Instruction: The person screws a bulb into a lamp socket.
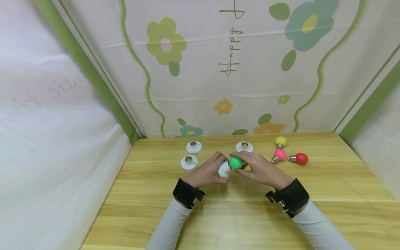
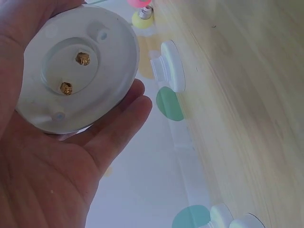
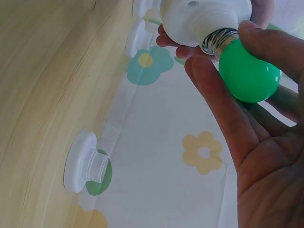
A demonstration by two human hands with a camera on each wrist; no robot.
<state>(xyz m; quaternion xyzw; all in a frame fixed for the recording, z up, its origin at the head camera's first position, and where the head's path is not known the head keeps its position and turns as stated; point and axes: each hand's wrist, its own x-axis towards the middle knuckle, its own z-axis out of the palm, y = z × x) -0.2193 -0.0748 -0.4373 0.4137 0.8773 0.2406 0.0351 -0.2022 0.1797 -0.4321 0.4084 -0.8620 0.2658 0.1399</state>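
At table centre: both hands meet just above the wooden table (image 1: 218, 215), lifted off the surface.
Left hand (image 1: 206, 172): fingers curled round the white socket (image 1: 223, 169), cupping its round base so the open mouth faces right; wrist view shows the underside with two brass screws (image 2: 73, 72).
Right hand (image 1: 260, 170): fingertips pinch the green bulb (image 1: 235, 162), metal thread (image 3: 216, 42) seated at the socket mouth, part of it showing; grip looks suited to twisting, my guess.
Why held so: base steadied by one hand, bulb turned by the other, axes lined up.
Loose sockets: three, mouths up, flat on the table — two far left (image 1: 194, 147) (image 1: 189, 162), one just beyond the hands (image 1: 244, 146).
Sockets total: four.
Loose bulbs: three, far right, near together — yellow bulb (image 1: 280, 141), pink bulb (image 1: 279, 155), red bulb (image 1: 299, 158).
Bulbs total: four.
Backdrop: flower-print cloth (image 1: 225, 69) behind the table.
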